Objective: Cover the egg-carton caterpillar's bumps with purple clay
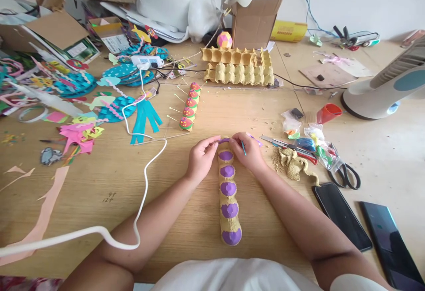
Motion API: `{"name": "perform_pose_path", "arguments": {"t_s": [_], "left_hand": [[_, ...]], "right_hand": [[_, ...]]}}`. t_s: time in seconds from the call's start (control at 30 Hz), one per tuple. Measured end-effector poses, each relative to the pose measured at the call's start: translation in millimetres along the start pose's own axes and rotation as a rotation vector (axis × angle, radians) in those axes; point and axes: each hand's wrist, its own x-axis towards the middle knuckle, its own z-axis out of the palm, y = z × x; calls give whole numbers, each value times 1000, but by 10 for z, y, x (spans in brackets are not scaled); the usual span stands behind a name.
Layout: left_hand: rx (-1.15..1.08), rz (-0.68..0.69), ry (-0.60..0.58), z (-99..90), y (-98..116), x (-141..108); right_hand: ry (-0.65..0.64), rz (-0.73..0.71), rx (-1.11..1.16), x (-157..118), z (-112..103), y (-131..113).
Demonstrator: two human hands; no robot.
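A strip of egg carton (223,200) lies lengthwise before me, with purple clay patches (228,188) on its bumps. At its far end my left hand (202,159) is closed, thumb and fingers pinching one end of a small piece of purple clay (224,140). The other end of that piece meets the fingers of my right hand (249,153), also closed. A thin blue stick (244,148) sticks out from my right hand. Beyond my hands stands a finished-looking carton caterpillar (190,106) with red and green clay faces, thin sticks beside it.
At right are a utility knife (288,144), torn carton scraps (292,164), scissors (345,176), clay bags (305,144), two phones (343,215) and a red cup (329,113). A white cable (146,180) crosses the left side. Egg cartons (244,74) and paper crafts (76,78) lie farther back.
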Motion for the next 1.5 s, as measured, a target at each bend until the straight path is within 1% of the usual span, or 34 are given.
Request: {"name": "perform_pose_path", "arguments": {"t_s": [0.1, 0.2, 0.37, 0.47, 0.6, 0.77, 1.03, 1.2, 1.33, 1.5], "left_hand": [[12, 2, -8, -10, -14, -3], [73, 32, -10, -24, -43, -8], [206, 173, -34, -43, -66, -19], [256, 218, -32, -46, -57, -23], [272, 221, -37, -47, -47, -24], [273, 214, -49, -51, -48, -26], [285, 204, -52, -53, -36, -36], [301, 207, -61, -60, -36, -32], [290, 198, -60, -59, -49, -31], [279, 182, -53, -54, -52, -35]], "right_hand": [[-11, -2, -17, 8, -1, 16], [-44, -6, -35, 11, -6, 27], [-37, 35, -13, 2, -26, 31], [-31, 56, 45, 0, -50, 35], [-11, 69, 130, 9, -69, 56], [32, 62, 126, 17, -53, 95], [-19, 46, 89, 12, -59, 68], [-67, 86, 102, 0, -76, 73], [-63, 98, 37, -8, -78, 97], [-63, 68, -8, -14, -78, 99]]}}
